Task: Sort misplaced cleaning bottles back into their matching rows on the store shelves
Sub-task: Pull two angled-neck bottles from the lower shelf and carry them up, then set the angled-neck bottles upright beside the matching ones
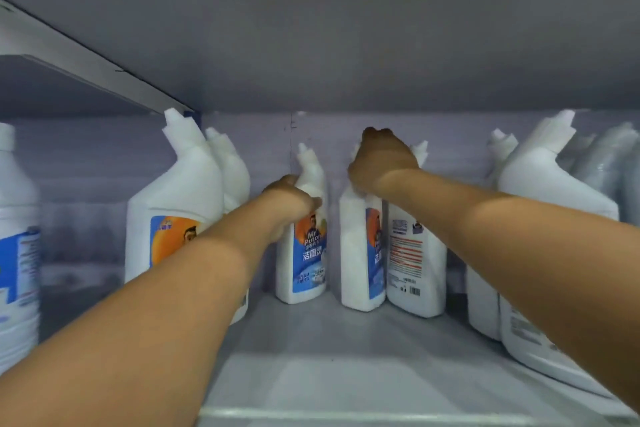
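Both arms reach deep into a grey shelf bay. My left hand [289,198] grips the shoulder of a white angled-neck bottle [306,253] with a blue and orange label facing me. My right hand [379,161] grips the neck of a second white bottle [360,253], standing to the right with its label turned sideways. Touching that one on its right stands a third white bottle [415,260], its back label with red stripes and a barcode facing me. All three stand upright at the back of the shelf.
A row of larger white angled-neck bottles [176,204] stands at left, another row [540,191] at right. A straight white bottle with a blue label [17,236] is at the far left. The shelf floor [329,357] lies bare in front. The upper shelf [311,45] hangs close overhead.
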`<state>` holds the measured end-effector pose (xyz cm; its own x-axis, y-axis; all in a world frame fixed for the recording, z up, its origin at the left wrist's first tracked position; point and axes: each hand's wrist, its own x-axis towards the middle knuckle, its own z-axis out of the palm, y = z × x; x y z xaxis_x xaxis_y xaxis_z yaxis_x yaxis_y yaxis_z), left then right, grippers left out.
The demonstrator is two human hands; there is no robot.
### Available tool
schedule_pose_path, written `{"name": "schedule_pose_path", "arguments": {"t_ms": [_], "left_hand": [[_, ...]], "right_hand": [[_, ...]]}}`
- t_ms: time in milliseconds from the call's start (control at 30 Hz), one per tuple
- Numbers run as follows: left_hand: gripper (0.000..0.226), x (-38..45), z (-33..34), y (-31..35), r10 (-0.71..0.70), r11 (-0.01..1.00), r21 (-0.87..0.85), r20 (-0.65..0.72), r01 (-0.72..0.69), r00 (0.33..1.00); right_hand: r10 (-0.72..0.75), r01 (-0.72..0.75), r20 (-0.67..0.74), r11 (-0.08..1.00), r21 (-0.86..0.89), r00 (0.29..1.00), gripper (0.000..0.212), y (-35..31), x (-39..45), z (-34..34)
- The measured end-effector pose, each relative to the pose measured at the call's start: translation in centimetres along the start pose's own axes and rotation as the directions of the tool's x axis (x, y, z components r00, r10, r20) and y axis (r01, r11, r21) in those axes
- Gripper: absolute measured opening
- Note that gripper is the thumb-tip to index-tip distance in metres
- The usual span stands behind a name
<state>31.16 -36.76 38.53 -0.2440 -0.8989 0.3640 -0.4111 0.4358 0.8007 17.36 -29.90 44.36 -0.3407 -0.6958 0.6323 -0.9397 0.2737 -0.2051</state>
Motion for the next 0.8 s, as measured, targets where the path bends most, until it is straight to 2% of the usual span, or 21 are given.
{"name": "schedule_pose_path", "arguments": {"t_ms": [100, 200, 267, 333, 433, 500, 567, 667, 733, 800], "left_hand": [[0.053, 0.0, -0.2, -0.4, 0.057, 0.997, 0.045, 0.003, -0.057, 0.998], [0.043, 0.1, -0.5, -0.5, 0.059, 0.998, -0.025, -0.070, -0.061, 0.996], [0.040, 0.3, -0.8, -0.8, 0.055, 0.998, 0.007, -0.121, -0.054, 0.991], [0.046, 0.2, -0.5, -1.1, 0.057, 0.994, 0.102, -0.097, -0.047, 0.994], [0.067, 0.0, 0.2, -1.5, 0.060, 0.990, 0.128, -0.045, -0.054, 0.997], [0.073, -0.2, 0.4, -1.5, 0.077, 0.985, 0.155, -0.037, -0.070, 0.996], [0.069, -0.3, 0.3, -1.4, 0.094, 0.983, 0.164, -0.047, -0.085, 0.994], [0.058, -0.5, 0.3, -1.5, 0.111, 0.981, 0.163, -0.057, -0.101, 0.992], [0.053, -0.5, 0.3, -1.5, 0.111, 0.980, 0.173, -0.063, -0.099, 0.992], [0.053, -0.4, 0.3, -1.6, 0.105, 0.980, 0.174, -0.066, -0.092, 0.992]], "right_hand": [[-0.067, 0.065, -0.101, 0.998, -0.025, 0.993, 0.039, 0.3, 0.4, 0.6], [-0.109, 0.107, -0.114, 0.994, -0.026, 0.987, 0.038, 0.2, 0.9, 1.2], [-0.088, 0.088, -0.106, 0.996, -0.005, 0.990, 0.042, 0.2, 1.0, 1.5], [-0.063, 0.064, -0.042, 0.997, 0.036, 0.997, 0.052, 0.5, 1.1, 1.5], [-0.070, 0.048, 0.202, 0.992, 0.113, 0.977, 0.069, 1.3, 1.3, 0.1], [-0.063, 0.021, 0.312, 0.990, 0.136, 0.948, 0.059, 1.9, 1.5, -0.8], [-0.044, -0.055, 0.376, 0.967, 0.248, 0.925, 0.055, 2.4, 1.6, -1.1], [-0.009, -0.156, 0.402, 0.913, 0.376, 0.916, 0.050, 2.4, 1.8, -1.2], [0.032, -0.153, 0.373, 0.942, 0.300, 0.927, 0.042, 2.1, 1.8, -1.3], [0.013, -0.102, 0.310, 0.956, 0.274, 0.950, 0.034, 2.0, 1.8, -1.2]]}}
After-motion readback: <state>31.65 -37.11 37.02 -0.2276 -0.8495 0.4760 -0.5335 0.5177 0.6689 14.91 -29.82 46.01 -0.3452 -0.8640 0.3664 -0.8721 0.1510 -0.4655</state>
